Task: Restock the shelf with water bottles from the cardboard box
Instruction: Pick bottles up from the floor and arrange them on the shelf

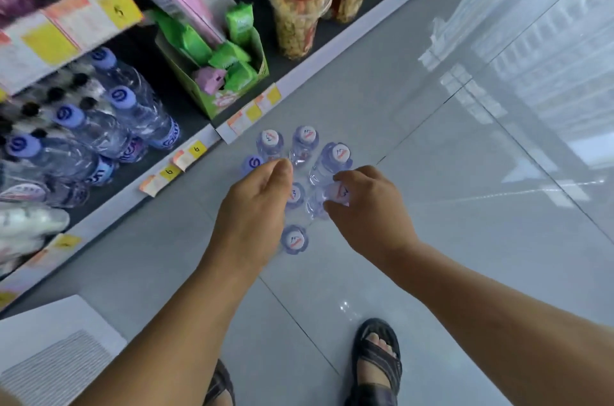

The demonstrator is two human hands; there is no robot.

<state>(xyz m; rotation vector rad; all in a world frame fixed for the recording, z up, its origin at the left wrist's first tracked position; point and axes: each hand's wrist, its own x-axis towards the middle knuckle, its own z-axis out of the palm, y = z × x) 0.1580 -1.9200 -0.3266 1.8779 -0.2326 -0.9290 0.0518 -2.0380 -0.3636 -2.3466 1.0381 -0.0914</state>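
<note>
Just beside shelf edge (206,137), floor bottles (336,154), right hand (365,206) grasping one bottle (341,193), left hand (255,206) grip unclear, open tiles (471,212) rightward.

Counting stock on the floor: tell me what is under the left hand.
Under the left hand, on the floor, a blue-capped bottle and a white-capped bottle peek out at its edges. Whatever stands beneath the palm is covered.

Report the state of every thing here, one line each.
Right hand: grips held bottle by its white cap.
Left hand: fingers curled over the cluster, grip unclear.
Floor bottles: capped, upright.
Shelf bottles: capped, standing in rows.
Green carton: open-topped, holding packets.
Snack cups: lidded, upright.
</note>
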